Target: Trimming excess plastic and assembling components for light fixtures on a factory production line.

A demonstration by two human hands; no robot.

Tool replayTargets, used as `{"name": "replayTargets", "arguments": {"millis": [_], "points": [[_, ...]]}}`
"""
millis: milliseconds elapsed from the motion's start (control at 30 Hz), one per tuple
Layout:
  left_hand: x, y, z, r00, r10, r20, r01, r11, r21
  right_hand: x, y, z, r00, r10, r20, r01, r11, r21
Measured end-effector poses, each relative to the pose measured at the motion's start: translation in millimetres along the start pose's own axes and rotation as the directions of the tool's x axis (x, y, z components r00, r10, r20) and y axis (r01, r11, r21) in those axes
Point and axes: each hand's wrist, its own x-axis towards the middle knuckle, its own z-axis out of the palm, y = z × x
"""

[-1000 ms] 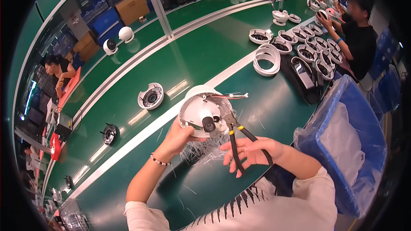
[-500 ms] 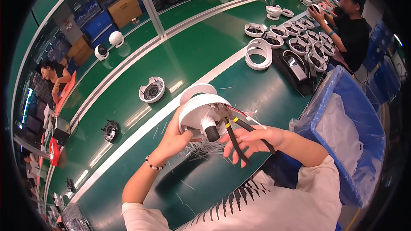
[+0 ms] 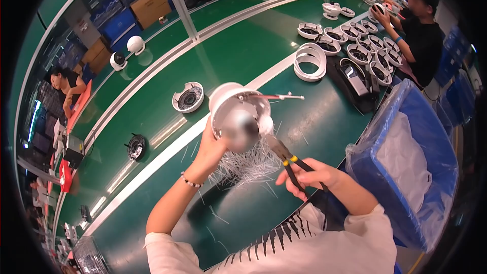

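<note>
My left hand is closed around the side of a white rounded camera housing, held tilted above the bench. Its open side shows a blurred inner part with a dark round end, and thin red and white wires stick out to the right. In my right hand is a pair of cutting pliers with black handles and yellow bands. The jaws point up toward the housing's lower right edge, apart from it. Beneath the housing lies a heap of thin white plastic clippings.
A blue bin lined with clear plastic stands at right. Several white housings with black inserts cluster far right, near stacked white rings and a black pouch. A white housing and black ring part sit left. A co-worker sits beyond.
The housing has turned, so its open side and wires now face differently. My right hand has drawn the pliers down and right, away from the housing's inside and wires.
</note>
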Motion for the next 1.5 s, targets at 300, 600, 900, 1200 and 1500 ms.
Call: {"name": "replayTargets", "arguments": {"millis": [300,600,900,1200,1500], "points": [[154.8,-3.2,-13.3,0.980,-0.199,0.012,0.149,0.693,-0.705,-33.1,89.1,-22.0,0.956,-0.238,-0.170,0.280,0.914,0.295],[260.1,-63.3,-23.7,0.991,-0.079,-0.109,-0.007,0.774,-0.633,-29.8,97.2,-33.2,0.971,-0.159,-0.180,0.208,0.931,0.299],[137.4,-31.6,-76.9,0.972,0.193,-0.133,-0.141,0.936,0.324,-27.7,63.0,-34.3,0.940,-0.149,-0.306,0.138,0.989,-0.059],[22.9,-42.7,-323.1,0.676,0.352,-0.648,0.637,0.164,0.753,22.8,56.7,26.2,0.960,-0.264,0.097,0.107,0.024,-0.994],[-0.8,-81.3,-319.4,0.588,0.521,-0.619,0.210,0.641,0.739,70.3,99.1,37.0,0.959,0.004,0.285,0.284,-0.114,-0.952]]}}
